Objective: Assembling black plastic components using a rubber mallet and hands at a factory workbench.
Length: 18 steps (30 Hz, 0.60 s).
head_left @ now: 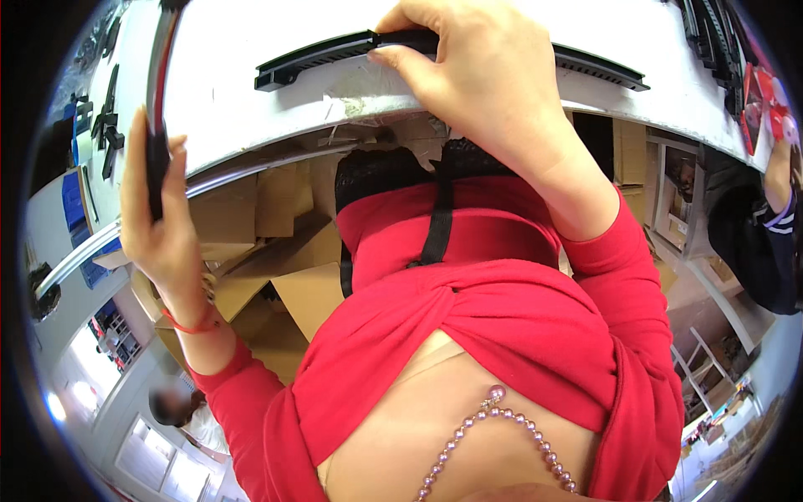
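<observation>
My right hand [493, 71] is closed over the middle of a long, slim black plastic strip [322, 58] with a slotted side. It lies across the white table near its front edge, one end showing on each side of my hand. At the left, my left hand [159, 213] is raised, its fingers and thumb closed on a long, narrow black piece with a red stripe [156, 125]. That piece stands nearly upright in the picture, and its top end runs to the upper edge. What exactly it is, I cannot make out.
On the white table [226, 50], more black parts [109, 117] lie at the far left and black strips [711, 42] at the far right. A metal rail [251, 171] and open cardboard boxes [242, 309] are below the table edge. Another person's hand [779, 176] shows at right.
</observation>
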Tool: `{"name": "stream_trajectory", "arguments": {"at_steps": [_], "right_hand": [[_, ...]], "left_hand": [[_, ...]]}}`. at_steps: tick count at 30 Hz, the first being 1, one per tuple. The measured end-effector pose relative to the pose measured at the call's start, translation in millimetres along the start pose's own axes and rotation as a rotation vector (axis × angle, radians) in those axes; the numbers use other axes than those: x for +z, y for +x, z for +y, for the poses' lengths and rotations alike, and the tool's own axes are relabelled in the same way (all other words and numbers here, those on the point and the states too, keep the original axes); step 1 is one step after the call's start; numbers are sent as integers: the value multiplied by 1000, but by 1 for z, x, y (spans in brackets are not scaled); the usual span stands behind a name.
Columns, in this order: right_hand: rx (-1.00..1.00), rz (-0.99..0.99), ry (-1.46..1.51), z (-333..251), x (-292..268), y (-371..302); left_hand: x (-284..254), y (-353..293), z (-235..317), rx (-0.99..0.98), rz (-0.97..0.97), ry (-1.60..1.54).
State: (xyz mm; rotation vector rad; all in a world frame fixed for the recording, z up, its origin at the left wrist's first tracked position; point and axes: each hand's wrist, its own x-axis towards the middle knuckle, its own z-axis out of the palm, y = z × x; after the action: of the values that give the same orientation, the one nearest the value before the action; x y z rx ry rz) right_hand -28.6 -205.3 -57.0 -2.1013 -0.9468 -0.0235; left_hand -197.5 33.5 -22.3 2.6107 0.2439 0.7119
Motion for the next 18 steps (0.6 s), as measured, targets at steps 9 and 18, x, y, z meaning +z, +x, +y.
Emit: {"name": "stream_trajectory", "arguments": {"at_steps": [9,18], "right_hand": [[-30,68,-122,8,19,-14],[-27,74,-112,10,19,-12]], "left_hand": [[9,-28,19,138,-136,64],[11,-28,18,157,108,36]]}}
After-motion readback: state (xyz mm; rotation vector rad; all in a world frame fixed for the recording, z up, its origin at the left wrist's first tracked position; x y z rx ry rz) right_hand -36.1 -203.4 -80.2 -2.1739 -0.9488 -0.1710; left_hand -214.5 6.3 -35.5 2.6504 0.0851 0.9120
